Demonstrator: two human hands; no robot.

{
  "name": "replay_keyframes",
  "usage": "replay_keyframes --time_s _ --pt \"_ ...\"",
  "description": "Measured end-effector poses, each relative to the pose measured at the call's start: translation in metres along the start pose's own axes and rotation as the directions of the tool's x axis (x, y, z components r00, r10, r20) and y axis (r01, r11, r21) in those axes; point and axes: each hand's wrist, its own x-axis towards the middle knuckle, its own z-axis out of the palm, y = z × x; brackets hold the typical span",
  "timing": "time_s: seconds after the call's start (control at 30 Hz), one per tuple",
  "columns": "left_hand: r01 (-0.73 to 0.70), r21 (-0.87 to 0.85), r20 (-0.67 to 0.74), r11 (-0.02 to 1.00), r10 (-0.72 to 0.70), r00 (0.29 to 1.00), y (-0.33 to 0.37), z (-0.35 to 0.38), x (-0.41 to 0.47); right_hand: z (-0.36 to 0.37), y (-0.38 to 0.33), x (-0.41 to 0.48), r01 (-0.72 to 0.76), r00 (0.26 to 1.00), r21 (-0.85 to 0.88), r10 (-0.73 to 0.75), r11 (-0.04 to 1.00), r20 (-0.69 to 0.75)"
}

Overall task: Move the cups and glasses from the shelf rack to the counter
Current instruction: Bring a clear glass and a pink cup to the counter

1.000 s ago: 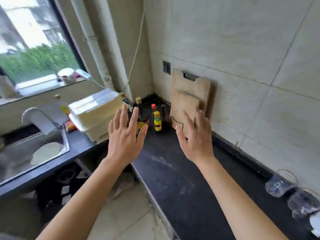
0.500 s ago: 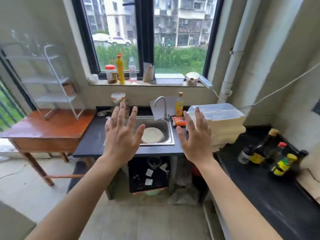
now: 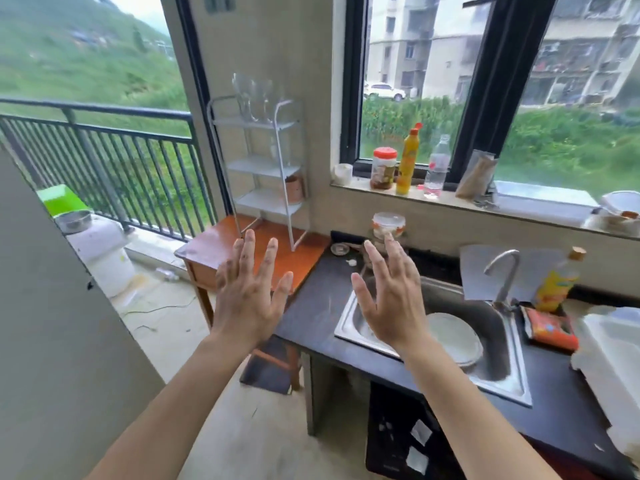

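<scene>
The room is a small kitchen with a balcony railing (image 3: 104,147) on the left and a wide window (image 3: 485,81) over the sill. A dark counter (image 3: 311,317) runs under that window, with a steel sink (image 3: 491,372) set into it and a white plate (image 3: 453,337) lying in the basin. Butted against the counter's left end is an orange wooden table (image 3: 214,247), and the white shelf rack (image 3: 263,168) stands on its back edge, against the wall.

The task's things are there — clear stemmed glasses (image 3: 252,95) on the rack's top tier, blurred enough that I cannot count them, and a brown cup (image 3: 294,190) at the right edge of the lowest tier.

Both hands are raised, palms forward and empty. The left hand (image 3: 247,296) hangs before the table's front corner and the right hand (image 3: 391,303) over the sink's left rim, each with fingers spread and gripping nothing. They look readied for a two-handed pickup, one item apiece, which suits fragile stemware. Both are well short of the rack, so the reach is not yet made. The bare counter left of the sink seems the natural landing spot.
</scene>
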Motion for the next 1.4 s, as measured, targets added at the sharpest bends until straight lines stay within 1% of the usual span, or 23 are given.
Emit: replay_keyframes --time_s 0.07,0.17,0.23,0.33,0.43,0.5,0.57,0.63,0.73,0.8,0.9,0.97,1.03,1.1,1.17,1.27,1.33,1.4 --pt "0.034 0.038 0.006 0.999 -0.035 0.999 -0.017 0.018 0.039 0.032 0.010 0.037 0.014 1.000 0.026 -0.014 1.000 0.000" --pt "0.113 0.071 0.080 0.991 -0.119 0.990 -0.040 0.042 0.099 0.074 0.022 0.097 -0.018 1.000 0.087 0.016 0.996 0.027" --pt "0.126 0.110 0.108 0.986 -0.138 0.985 -0.057 0.052 0.129 0.099 0.025 0.135 -0.003 0.999 0.111 -0.002 0.994 0.045" --pt "0.149 0.128 0.066 0.981 -0.158 0.985 -0.092 0.061 0.167 0.142 0.021 0.191 0.014 0.997 0.150 -0.026 0.989 0.078" --pt "0.205 0.120 0.019 0.971 -0.209 0.978 -0.129 0.068 0.194 0.182 0.004 0.228 0.029 0.992 0.189 -0.051 0.981 0.112" --pt "0.223 0.112 -0.006 0.968 -0.224 0.975 -0.156 0.077 0.216 0.209 -0.006 0.251 0.065 0.988 0.208 -0.092 0.976 0.123" --pt "0.229 0.093 -0.003 0.969 -0.230 0.973 -0.182 0.090 0.239 0.234 -0.013 0.270 0.084 0.983 0.193 -0.113 0.978 0.145" --pt "0.226 0.074 0.023 0.971 -0.228 0.973 -0.209 0.109 0.264 0.260 -0.017 0.288 0.070 0.983 0.168 -0.097 0.983 0.153" --pt "0.164 0.044 0.073 0.985 -0.167 0.983 -0.245 0.143 0.304 0.292 -0.020 0.311 0.027 0.989 0.127 -0.046 0.992 0.143" --pt "0.125 0.010 0.137 0.992 -0.125 0.983 -0.271 0.165 0.333 0.314 -0.022 0.326 -0.013 0.991 0.073 0.003 0.997 0.131" --pt "0.082 -0.031 0.236 0.996 -0.072 0.969 -0.306 0.191 0.378 0.341 -0.030 0.347 -0.148 0.980 -0.010 0.148 0.989 0.131" --pt "0.043 -0.068 0.269 0.997 -0.023 0.963 -0.327 0.202 0.407 0.359 -0.040 0.359 -0.209 0.966 -0.058 0.215 0.976 0.145" --pt "-0.015 -0.106 0.272 0.994 0.044 0.961 -0.342 0.211 0.434 0.372 -0.048 0.368 -0.246 0.951 -0.077 0.256 0.966 0.174" --pt "-0.061 -0.133 0.280 0.989 0.097 0.955 -0.354 0.221 0.462 0.387 -0.055 0.377 -0.321 0.919 -0.068 0.328 0.945 0.217" --pt "-0.101 -0.168 0.300 0.981 0.148 0.942 -0.360 0.232 0.487 0.401 -0.058 0.383 -0.412 0.871 -0.038 0.406 0.910 0.277" --pt "-0.221 -0.184 0.302 0.958 0.269 0.915 -0.363 0.249 0.520 0.422 -0.058 0.394 -0.519 0.793 0.008 0.479 0.854 0.376" --pt "-0.269 -0.175 0.313 0.947 0.313 0.897 -0.364 0.261 0.541 0.440 -0.055 0.403 -0.569 0.749 0.026 0.505 0.822 0.428" --pt "-0.276 -0.168 0.350 0.946 0.319 0.881 -0.366 0.273 0.553 0.458 -0.051 0.414 -0.594 0.725 0.048 0.508 0.803 0.464"
